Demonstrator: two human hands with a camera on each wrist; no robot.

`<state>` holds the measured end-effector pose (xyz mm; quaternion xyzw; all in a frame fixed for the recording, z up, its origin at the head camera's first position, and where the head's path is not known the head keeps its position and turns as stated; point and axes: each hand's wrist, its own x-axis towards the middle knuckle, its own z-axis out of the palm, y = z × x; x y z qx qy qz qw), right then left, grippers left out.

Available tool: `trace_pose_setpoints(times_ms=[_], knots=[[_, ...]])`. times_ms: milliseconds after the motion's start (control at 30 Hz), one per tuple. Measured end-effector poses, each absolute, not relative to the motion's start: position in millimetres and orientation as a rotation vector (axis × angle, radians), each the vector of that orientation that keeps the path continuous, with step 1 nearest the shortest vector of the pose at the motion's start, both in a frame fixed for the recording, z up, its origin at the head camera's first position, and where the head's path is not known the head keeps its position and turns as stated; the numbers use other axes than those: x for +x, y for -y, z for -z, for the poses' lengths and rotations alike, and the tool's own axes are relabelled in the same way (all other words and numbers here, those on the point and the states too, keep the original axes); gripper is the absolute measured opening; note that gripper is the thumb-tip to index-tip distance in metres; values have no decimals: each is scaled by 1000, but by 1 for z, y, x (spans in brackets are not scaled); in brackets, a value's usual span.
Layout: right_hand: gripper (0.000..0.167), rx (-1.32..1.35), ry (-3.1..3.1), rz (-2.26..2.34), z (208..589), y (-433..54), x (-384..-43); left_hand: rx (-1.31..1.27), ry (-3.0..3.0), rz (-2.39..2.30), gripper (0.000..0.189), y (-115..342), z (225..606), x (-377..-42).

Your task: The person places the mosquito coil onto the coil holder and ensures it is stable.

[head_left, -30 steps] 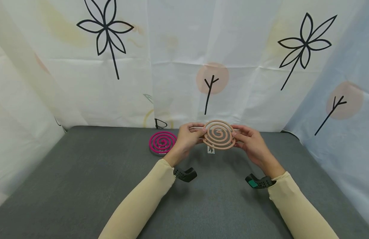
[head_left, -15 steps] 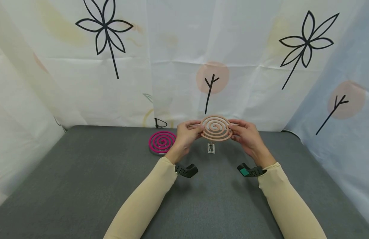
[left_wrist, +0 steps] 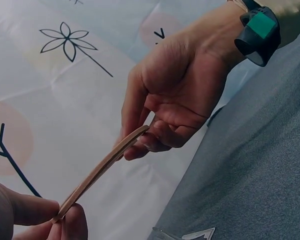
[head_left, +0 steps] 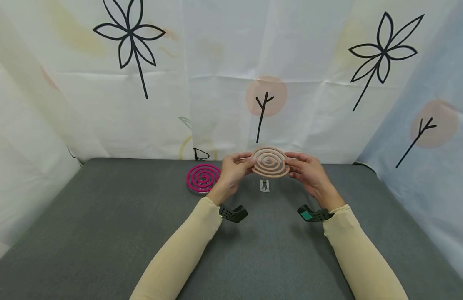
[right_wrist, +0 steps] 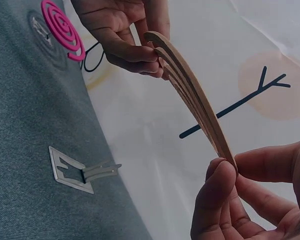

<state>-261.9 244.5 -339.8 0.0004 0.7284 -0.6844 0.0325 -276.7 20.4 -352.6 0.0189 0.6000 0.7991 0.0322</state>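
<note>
A tan mosquito coil (head_left: 269,161) is held up between both hands above the table, its flat spiral face showing in the head view. My left hand (head_left: 232,174) pinches its left rim between thumb and fingers. On the opposite rim, my right hand (head_left: 310,176) has the same kind of pinch. The right wrist view shows the coil (right_wrist: 202,100) nearly edge-on and slightly bowed. Below it, a small metal coil stand (right_wrist: 99,172) lies on the table with a tab sticking up. The stand and coil look apart in that view.
Left of the hands, a pink mosquito coil (head_left: 203,178) sits raised on its own support, partly behind the left wrist. The grey table (head_left: 103,233) ends at a printed white curtain (head_left: 223,50) at the back, with more curtain on both sides.
Both hands have carried the tan coil slightly left and farther back, and more of the metal stand now shows. Over the last half second they barely moved.
</note>
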Motion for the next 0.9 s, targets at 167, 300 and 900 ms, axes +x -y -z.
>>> trace_pose_setpoints(times_ms=[167, 300, 900], knots=[[47, -26, -2152, 2148, 344, -246, -262, 33, -1862, -2424, 31, -20, 356, -277], [48, -36, -2110, 2165, 345, -247, -263, 23, -1879, -2382, 31, -18, 359, -279], [49, 61, -2070, 2182, 360, -247, -271, -10, -1900, -2338, 32, -22, 374, -281]])
